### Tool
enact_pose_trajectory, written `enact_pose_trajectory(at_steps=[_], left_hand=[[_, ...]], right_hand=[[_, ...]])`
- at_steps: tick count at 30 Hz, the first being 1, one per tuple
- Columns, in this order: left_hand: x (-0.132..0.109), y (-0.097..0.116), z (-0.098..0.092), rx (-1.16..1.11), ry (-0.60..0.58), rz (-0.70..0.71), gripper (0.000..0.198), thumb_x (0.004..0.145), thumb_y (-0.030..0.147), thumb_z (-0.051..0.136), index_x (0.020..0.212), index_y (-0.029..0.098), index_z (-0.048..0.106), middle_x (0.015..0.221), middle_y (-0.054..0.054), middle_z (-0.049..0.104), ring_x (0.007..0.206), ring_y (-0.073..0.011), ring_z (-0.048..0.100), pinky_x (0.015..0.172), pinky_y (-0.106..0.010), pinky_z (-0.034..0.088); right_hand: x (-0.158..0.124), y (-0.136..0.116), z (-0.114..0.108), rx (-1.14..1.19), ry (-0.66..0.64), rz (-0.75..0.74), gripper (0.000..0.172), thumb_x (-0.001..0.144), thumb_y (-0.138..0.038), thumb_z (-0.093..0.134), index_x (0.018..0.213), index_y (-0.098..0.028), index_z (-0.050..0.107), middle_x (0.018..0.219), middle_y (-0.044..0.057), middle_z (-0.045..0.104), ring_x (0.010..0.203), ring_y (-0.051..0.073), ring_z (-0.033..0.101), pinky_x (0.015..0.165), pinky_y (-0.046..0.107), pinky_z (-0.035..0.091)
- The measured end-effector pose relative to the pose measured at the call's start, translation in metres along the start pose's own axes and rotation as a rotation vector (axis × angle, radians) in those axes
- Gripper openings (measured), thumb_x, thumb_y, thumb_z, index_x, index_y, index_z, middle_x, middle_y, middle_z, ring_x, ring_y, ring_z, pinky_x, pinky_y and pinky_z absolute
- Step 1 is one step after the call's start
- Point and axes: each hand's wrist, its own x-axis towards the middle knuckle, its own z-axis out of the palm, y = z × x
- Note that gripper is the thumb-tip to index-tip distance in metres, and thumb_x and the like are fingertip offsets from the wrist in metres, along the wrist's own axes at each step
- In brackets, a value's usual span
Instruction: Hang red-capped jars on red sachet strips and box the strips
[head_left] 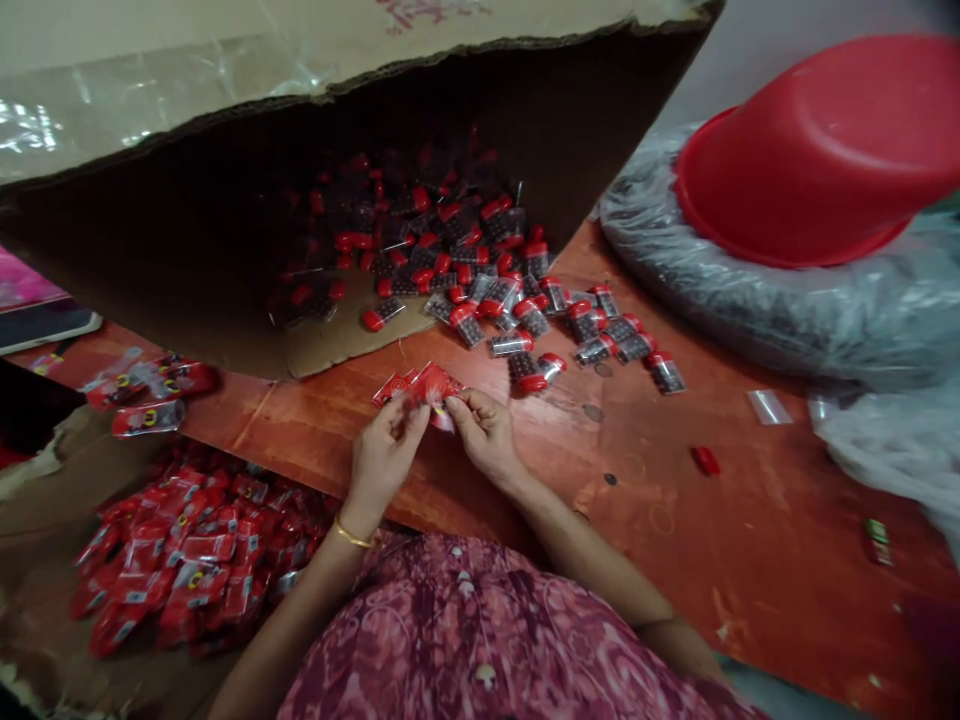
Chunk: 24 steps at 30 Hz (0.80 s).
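My left hand and my right hand meet over the reddish wooden table, both pinching a small bunch of red packets between fingertips. Just beyond them lie several small clear tubes with red caps, spilling out of a big cardboard box tipped on its side. A gold bangle sits on my left wrist.
A pile of filled red packets lies low at the left, with a few more on the table's left edge. A red plastic basin rests on a plastic-wrapped bundle at the right. A loose red cap lies on the table.
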Motion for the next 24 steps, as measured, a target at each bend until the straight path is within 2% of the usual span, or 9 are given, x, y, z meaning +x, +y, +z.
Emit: enact_pose_trajectory(at_steps=[2, 4, 7, 10, 13, 16, 19, 21, 24], left_hand=[[-0.004, 0.002, 0.005, -0.202, -0.156, -0.177, 0.046, 0.067, 0.055, 0.066, 0.092, 0.017, 0.07, 0.092, -0.009, 0.072, 0.09, -0.023, 0.066, 0.069, -0.027, 0.05], [-0.006, 0.006, 0.011, -0.376, -0.217, -0.283, 0.045, 0.063, 0.056, 0.069, 0.085, 0.017, 0.07, 0.08, -0.006, 0.071, 0.076, -0.0186, 0.066, 0.06, -0.023, 0.048], [-0.005, 0.012, 0.022, -0.587, -0.165, -0.347, 0.039, 0.055, 0.049, 0.078, 0.075, 0.017, 0.068, 0.069, -0.001, 0.067, 0.064, -0.0122, 0.062, 0.058, -0.021, 0.047], [-0.001, 0.015, 0.028, -0.648, -0.115, -0.35, 0.038, 0.047, 0.043, 0.083, 0.067, 0.015, 0.066, 0.064, 0.001, 0.066, 0.059, -0.009, 0.058, 0.057, -0.019, 0.045], [0.003, 0.017, 0.027, -0.639, -0.077, -0.309, 0.039, 0.046, 0.041, 0.084, 0.065, 0.013, 0.067, 0.061, 0.0, 0.066, 0.056, -0.0086, 0.057, 0.057, -0.019, 0.044], [0.007, 0.02, 0.022, -0.667, -0.057, -0.334, 0.035, 0.048, 0.037, 0.084, 0.064, 0.012, 0.066, 0.06, 0.0, 0.067, 0.056, -0.0092, 0.058, 0.057, -0.02, 0.044], [0.01, 0.022, 0.019, -0.719, -0.058, -0.44, 0.031, 0.049, 0.031, 0.085, 0.065, 0.014, 0.065, 0.061, 0.001, 0.067, 0.054, -0.0092, 0.059, 0.053, -0.018, 0.043], [0.011, 0.023, 0.019, -0.758, -0.079, -0.506, 0.027, 0.052, 0.027, 0.083, 0.066, 0.015, 0.064, 0.061, 0.001, 0.067, 0.053, -0.0092, 0.059, 0.051, -0.018, 0.044], [0.01, 0.023, 0.019, -0.797, -0.113, -0.576, 0.019, 0.061, 0.022, 0.079, 0.068, 0.015, 0.063, 0.061, 0.0, 0.067, 0.053, -0.01, 0.06, 0.05, -0.019, 0.047]], right_hand=[[-0.001, 0.001, -0.004, -0.083, 0.061, -0.029, 0.037, 0.086, -0.04, 0.047, 0.055, -0.02, 0.045, 0.051, -0.004, 0.042, 0.05, 0.01, 0.04, 0.051, 0.024, 0.034], [-0.004, 0.004, -0.005, -0.128, 0.079, -0.073, 0.034, 0.087, -0.037, 0.046, 0.058, -0.02, 0.047, 0.053, -0.003, 0.044, 0.053, 0.011, 0.042, 0.053, 0.024, 0.036], [-0.009, 0.006, -0.004, -0.123, 0.045, -0.121, 0.024, 0.088, -0.033, 0.046, 0.069, -0.019, 0.054, 0.064, -0.001, 0.053, 0.061, 0.012, 0.049, 0.059, 0.025, 0.041], [-0.012, 0.004, -0.009, -0.121, -0.014, -0.113, 0.026, 0.09, -0.033, 0.043, 0.071, -0.02, 0.053, 0.063, -0.001, 0.052, 0.058, 0.012, 0.049, 0.056, 0.025, 0.042], [-0.002, -0.003, -0.035, -0.307, -0.129, -0.213, 0.032, 0.094, -0.031, 0.034, 0.072, -0.02, 0.055, 0.066, 0.002, 0.056, 0.062, 0.014, 0.052, 0.061, 0.027, 0.044], [0.027, -0.007, -0.081, -0.713, -0.175, -0.374, 0.026, 0.092, -0.023, 0.037, 0.097, -0.018, 0.062, 0.093, 0.01, 0.065, 0.085, 0.021, 0.056, 0.077, 0.035, 0.044], [0.058, -0.003, -0.122, -1.109, -0.266, -0.408, 0.033, 0.09, -0.015, 0.037, 0.111, -0.016, 0.062, 0.11, 0.014, 0.063, 0.091, 0.024, 0.054, 0.08, 0.039, 0.041], [0.071, 0.002, -0.135, -1.226, -0.401, -0.428, 0.033, 0.089, -0.016, 0.04, 0.112, -0.016, 0.063, 0.109, 0.014, 0.064, 0.092, 0.025, 0.054, 0.079, 0.038, 0.041], [0.071, 0.007, -0.132, -1.272, -0.553, -0.456, 0.029, 0.09, -0.023, 0.044, 0.109, -0.018, 0.065, 0.105, 0.011, 0.065, 0.093, 0.024, 0.054, 0.076, 0.034, 0.04]])
